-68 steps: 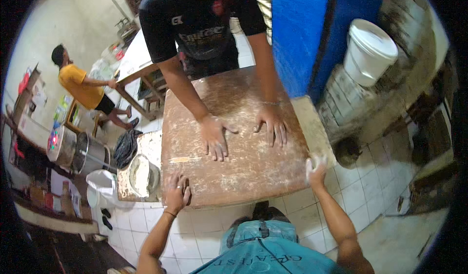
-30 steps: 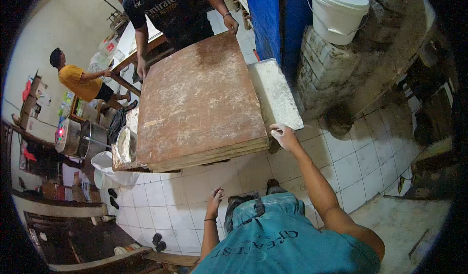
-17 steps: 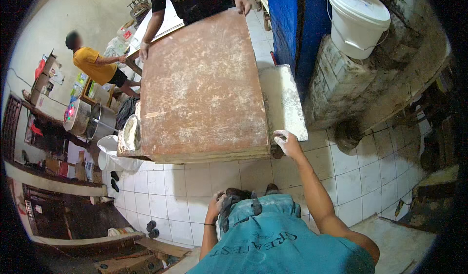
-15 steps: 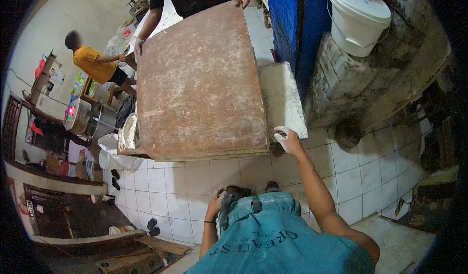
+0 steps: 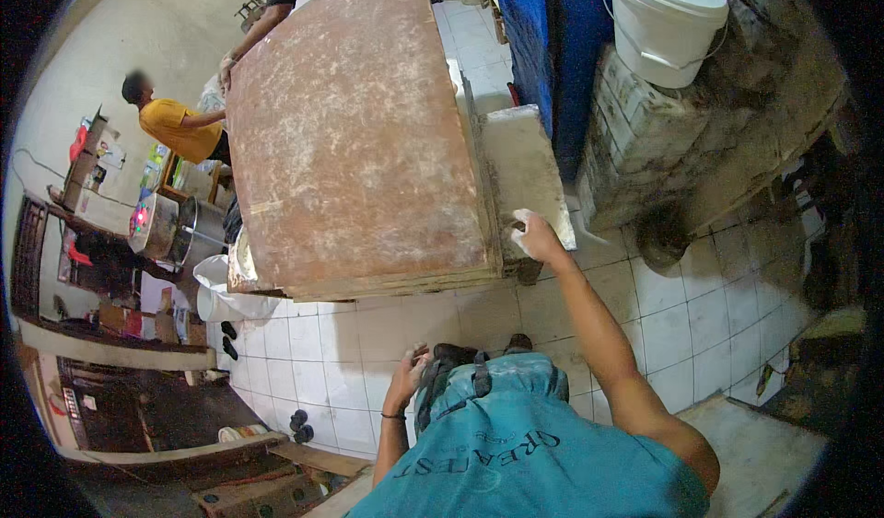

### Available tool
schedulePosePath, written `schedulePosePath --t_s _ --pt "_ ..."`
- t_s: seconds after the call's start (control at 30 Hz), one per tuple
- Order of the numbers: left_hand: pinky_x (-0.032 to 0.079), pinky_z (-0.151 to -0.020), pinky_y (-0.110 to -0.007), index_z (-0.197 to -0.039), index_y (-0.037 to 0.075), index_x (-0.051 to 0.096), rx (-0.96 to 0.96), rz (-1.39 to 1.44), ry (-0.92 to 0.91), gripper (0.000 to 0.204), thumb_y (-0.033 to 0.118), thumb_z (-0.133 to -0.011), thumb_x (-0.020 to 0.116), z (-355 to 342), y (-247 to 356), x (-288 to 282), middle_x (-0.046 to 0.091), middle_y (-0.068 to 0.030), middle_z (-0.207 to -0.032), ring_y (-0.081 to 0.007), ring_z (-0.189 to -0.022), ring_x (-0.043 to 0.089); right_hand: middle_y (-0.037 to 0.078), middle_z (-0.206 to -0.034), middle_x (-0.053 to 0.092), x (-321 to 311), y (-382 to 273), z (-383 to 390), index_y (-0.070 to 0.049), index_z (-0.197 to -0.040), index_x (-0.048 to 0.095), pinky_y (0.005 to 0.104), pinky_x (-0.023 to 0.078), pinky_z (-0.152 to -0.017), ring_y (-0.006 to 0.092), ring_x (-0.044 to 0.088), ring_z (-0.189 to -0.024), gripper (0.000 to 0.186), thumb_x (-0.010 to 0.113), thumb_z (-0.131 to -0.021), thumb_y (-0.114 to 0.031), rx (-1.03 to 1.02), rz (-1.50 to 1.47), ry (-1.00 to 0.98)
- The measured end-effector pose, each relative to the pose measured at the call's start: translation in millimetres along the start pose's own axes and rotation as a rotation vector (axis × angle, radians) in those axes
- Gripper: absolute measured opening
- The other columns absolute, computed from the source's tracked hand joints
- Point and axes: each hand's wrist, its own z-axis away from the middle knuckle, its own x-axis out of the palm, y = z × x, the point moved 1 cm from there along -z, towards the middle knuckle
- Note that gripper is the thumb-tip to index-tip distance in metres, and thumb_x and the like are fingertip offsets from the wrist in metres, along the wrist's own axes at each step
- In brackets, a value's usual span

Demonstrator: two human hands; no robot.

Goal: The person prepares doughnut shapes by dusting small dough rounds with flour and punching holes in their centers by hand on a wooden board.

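A large brown wooden board, dusted white, lies on top of a stack of boards in front of me. My right hand reaches forward beside the stack's near right corner, over a lower pale board. Its fingertips are whitened, and thumb and fingers curve with a gap between them; I see nothing held. My left hand hangs low by my waist, fingers loosely bent and apart, with nothing visible in it. At the far side, a co-worker's hand touches the brown board's far left edge.
A lidded white bucket stands on a block wall at the right, near a blue panel. At the left are a white sack, a metal pot and a person in yellow. Slippers lie on the tiled floor.
The brown board has shifted up and left in view, its far edge now out of frame. My right hand has moved slightly forward and left; my left hand has risen slightly.
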Motion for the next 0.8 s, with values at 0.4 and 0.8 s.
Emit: schedulePosePath --t_s 0.4,0.8 --pt "0.036 -0.093 -0.032 -0.122 0.0 0.042 0.052 -0.176 -0.21 0.042 0.024 -0.088 0.049 6.6 39.5 -3.7 0.051 -0.0149 -0.118 -0.0217 -0.11 0.046 0.023 -0.105 0.053 27.0 -62.0 -28.5 0.002 -0.108 0.052 0.0405 0.037 -0.088 0.0352 0.048 -0.102 0.033 0.051 -0.08 -0.018 -0.417 0.392 -0.217" --pt "0.043 -0.08 -0.039 -0.112 0.004 0.048 0.835 -0.662 0.36 0.035 0.01 -0.079 0.053 -109.3 149.8 -27.0 0.048 -0.0198 -0.111 -0.0354 -0.098 0.049 0.022 -0.09 0.056 30.5 -95.1 -25.9 0.003 -0.091 0.056 0.039 0.043 -0.075 0.0333 0.054 -0.088 0.031 0.062 -0.064 -0.011 -0.331 0.434 -0.336"
